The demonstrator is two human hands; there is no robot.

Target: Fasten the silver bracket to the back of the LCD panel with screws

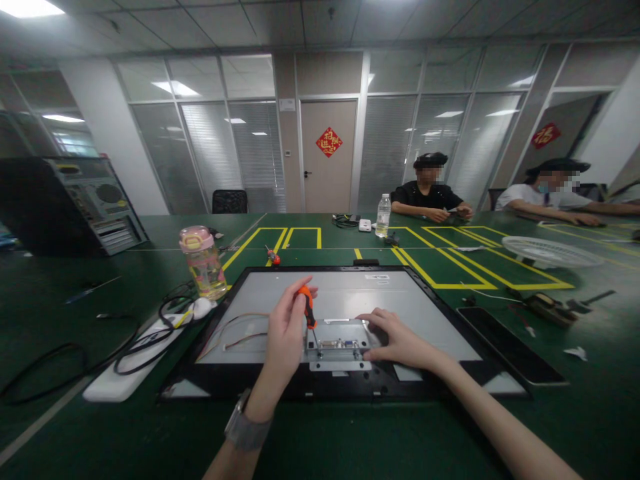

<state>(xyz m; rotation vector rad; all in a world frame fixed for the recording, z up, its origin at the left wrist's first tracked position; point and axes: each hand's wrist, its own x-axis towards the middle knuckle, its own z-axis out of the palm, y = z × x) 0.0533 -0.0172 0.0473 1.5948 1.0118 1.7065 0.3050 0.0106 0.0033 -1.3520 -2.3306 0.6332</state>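
Observation:
My left hand (287,321) is closed around the orange and black handle of a screwdriver (309,308). The screwdriver's shaft points down at the port side of a metal bracket (340,333), near a screw beside the connectors. My right hand (393,337) grips the bracket's right end, thumb at the front and fingers over the top. Beneath the bracket lies a monitor panel (420,307), its grey-white back facing up inside a black frame. Thin cables (245,339) run over the panel left of my left hand.
Left of the panel are a white power strip (125,373) with black cords and a pink-lidded bottle (203,263). A black slab (510,343) lies at right. A water bottle (383,217) and a computer case (75,203) stand farther off. Two people (425,193) sit across the green table.

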